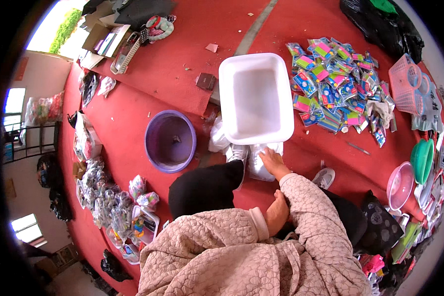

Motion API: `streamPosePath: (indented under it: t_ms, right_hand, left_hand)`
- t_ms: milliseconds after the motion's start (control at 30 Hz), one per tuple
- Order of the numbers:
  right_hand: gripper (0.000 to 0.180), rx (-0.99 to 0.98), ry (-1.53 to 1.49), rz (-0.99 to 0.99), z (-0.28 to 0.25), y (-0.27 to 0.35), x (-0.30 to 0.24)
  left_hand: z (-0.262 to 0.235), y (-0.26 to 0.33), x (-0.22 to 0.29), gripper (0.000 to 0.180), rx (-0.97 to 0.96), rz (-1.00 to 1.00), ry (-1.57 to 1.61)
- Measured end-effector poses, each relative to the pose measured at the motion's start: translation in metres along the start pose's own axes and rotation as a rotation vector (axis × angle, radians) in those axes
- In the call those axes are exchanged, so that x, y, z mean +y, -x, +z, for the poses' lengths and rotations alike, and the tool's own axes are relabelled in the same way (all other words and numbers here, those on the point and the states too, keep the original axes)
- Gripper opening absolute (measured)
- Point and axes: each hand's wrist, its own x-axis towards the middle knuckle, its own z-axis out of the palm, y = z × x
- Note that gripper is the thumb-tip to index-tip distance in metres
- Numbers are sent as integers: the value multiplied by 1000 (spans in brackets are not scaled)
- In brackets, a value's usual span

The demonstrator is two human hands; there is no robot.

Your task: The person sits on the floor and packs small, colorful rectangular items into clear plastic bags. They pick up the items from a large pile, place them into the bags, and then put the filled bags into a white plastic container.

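Observation:
My right hand (pixel 272 163) reaches down to a clear plastic bag (pixel 261 169) lying at my feet, fingers apart and touching its top. It appears open, without a visible grip. My left hand (pixel 277 215) rests by my lap under the right forearm, holding nothing I can see; its fingers look loosely stretched and are partly covered by the sleeve. Just beyond the plastic bag stands a white rectangular basin (pixel 256 103), with no contents visible inside. Another crumpled clear bag (pixel 218 136) lies beside my left shoe (pixel 237 152).
A purple round basin (pixel 170 141) stands left. Many colourful packets (pixel 328 84) are heaped at the right, near a pink basket (pixel 405 85), a green basin (pixel 423 160) and a pink basin (pixel 400 185). Bagged goods (pixel 106 197) line the left. A small dark box (pixel 205 81) lies ahead.

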Motion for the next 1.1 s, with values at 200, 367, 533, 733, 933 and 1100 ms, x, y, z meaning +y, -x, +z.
streamPosePath:
  t_ms: [200,367,533,733,933,1100]
  right_hand:
    - [14,17,-21,20,5,-1,16]
    - [14,-2,-39,92,-34,11,31]
    - [14,155,-180,196,-60,25,34]
    - [24,202,-447,284,-103,53,67]
    - [19,-52,-783,375,-225,116,84]
    - [18,401,-1431,140,-302,174,81]
  left_hand:
    - [-23,14,-7,36,-57,-34,-112]
    - [-21,4,1,37,-71,-6,-106]
    - [-19,2,5,34,6,-5,-64]
    - [-31,-11,10,35,-143,100,-63]
    - [-19,-10,-13,13,544,64,-45]
    - [-90,-3,-72,15,419,37,243]
